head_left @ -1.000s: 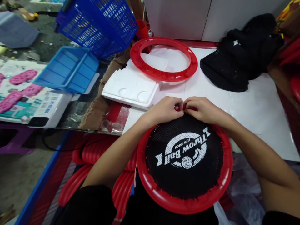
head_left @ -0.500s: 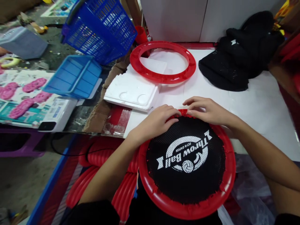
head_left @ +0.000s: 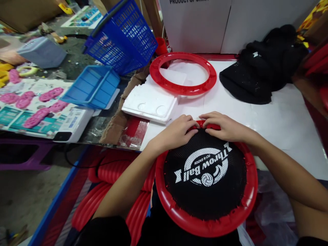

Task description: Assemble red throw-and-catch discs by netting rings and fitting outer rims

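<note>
The red ring [head_left: 206, 229] is circular, with a smooth, glossy, rounded outer rim. Small projections are spaced along its inner edge. The ring is tilted, printed face up, at the near edge of the table [head_left: 287, 119]; its far portion overlaps that edge in view, and its near portion extends clear of it. Whether the table supports it cannot be determined.

The black mesh disc [head_left: 205, 203] spans the ring opening and appears flat. Its edge meets the projections along the visible sides and near arc. The white "Throw Ball" print is inverted and slanted, "Throw" at right. The far edge is partly covered.
</note>
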Demonstrator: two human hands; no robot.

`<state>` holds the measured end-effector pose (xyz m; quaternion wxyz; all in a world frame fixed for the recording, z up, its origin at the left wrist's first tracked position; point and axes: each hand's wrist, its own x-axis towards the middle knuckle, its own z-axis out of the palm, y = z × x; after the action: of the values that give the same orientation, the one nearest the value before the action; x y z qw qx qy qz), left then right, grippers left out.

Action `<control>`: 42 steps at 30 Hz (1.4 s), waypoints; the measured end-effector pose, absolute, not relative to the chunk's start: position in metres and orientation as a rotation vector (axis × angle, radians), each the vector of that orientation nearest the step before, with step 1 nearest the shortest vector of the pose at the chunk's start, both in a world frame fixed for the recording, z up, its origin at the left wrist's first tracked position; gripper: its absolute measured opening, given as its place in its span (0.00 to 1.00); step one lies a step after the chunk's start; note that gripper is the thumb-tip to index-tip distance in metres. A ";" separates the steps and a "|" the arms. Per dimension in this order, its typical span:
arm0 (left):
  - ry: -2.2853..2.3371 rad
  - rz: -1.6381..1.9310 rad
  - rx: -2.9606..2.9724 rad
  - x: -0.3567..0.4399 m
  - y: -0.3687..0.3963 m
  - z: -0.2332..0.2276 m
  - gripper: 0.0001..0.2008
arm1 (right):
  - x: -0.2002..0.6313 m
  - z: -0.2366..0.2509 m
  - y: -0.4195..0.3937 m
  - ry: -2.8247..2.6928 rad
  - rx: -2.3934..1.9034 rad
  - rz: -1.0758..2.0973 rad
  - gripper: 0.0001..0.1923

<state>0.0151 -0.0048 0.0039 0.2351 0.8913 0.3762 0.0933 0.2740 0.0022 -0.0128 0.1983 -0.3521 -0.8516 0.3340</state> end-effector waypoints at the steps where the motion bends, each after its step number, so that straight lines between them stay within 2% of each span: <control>1: 1.038 0.265 2.440 0.015 -0.004 0.003 0.13 | 0.273 -0.011 0.001 -2.395 -0.988 0.911 0.09; 17: 1.098 0.510 2.433 0.003 -0.028 0.001 0.13 | 0.262 -0.028 0.001 -2.394 -0.894 0.805 0.11; 21: 1.083 0.484 2.523 0.010 -0.030 -0.007 0.12 | 0.259 -0.025 0.000 -2.368 -0.911 0.821 0.12; 24: 1.267 0.350 2.622 0.015 -0.022 -0.013 0.12 | 0.270 -0.015 0.006 -2.284 -0.935 0.824 0.13; 26: 1.402 0.252 2.633 0.017 -0.014 -0.012 0.14 | 0.294 -0.010 0.019 -2.219 -1.049 0.643 0.13; 30: 1.528 0.234 2.612 0.026 -0.004 0.002 0.15 | 0.375 -0.023 0.058 -2.076 -1.443 -0.035 0.18; 32: 1.471 0.268 2.684 0.034 -0.004 0.008 0.16 | 0.411 -0.040 0.075 -2.044 -1.567 -0.153 0.23; 36: 1.212 0.330 2.694 0.049 0.001 0.007 0.19 | 0.427 -0.062 0.087 -2.051 -1.594 -0.075 0.20; 42: 1.142 0.366 2.520 0.049 0.020 -0.007 0.23 | 0.357 -0.043 0.068 -2.043 -1.273 0.087 0.14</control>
<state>0.0494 0.0199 -0.0066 0.1745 0.8891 0.4029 0.1293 0.3566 0.0684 -0.0434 0.3584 -0.4935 -0.7918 0.0337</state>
